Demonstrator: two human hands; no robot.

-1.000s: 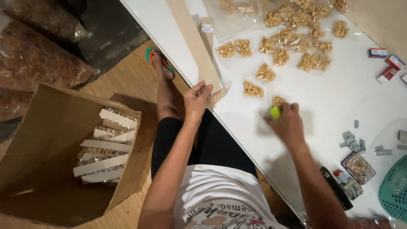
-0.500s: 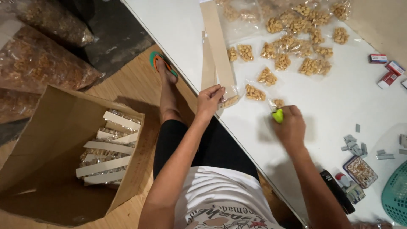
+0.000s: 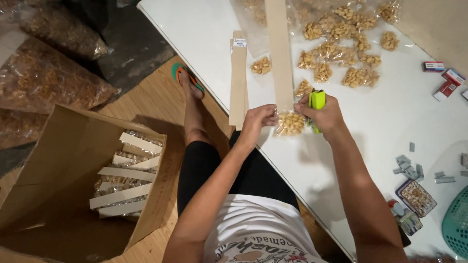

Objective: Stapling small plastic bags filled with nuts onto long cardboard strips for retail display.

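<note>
My left hand [image 3: 260,120] pinches the lower end of a long cardboard strip [image 3: 281,53] together with a small clear packet of peanuts [image 3: 290,123] lying under that end. My right hand [image 3: 325,113] grips a lime-green stapler [image 3: 317,102] just right of the strip's end, next to the packet. A second cardboard strip [image 3: 238,78] lies on the white table [image 3: 390,122] to the left. Several more small peanut packets [image 3: 341,44] are scattered across the far part of the table.
An open cardboard box [image 3: 73,180] on the wooden floor at the left holds finished strips with packets. Big bags of nuts [image 3: 44,78] lie beyond it. Staple bars [image 3: 407,163], small red boxes [image 3: 446,80], a tin [image 3: 414,191] and a green basket [image 3: 458,219] sit at the right.
The right hand came back from the table with the stapler and a packet to the strip's end. The left hand swung the strip rightward; the second strip now lies apart.
</note>
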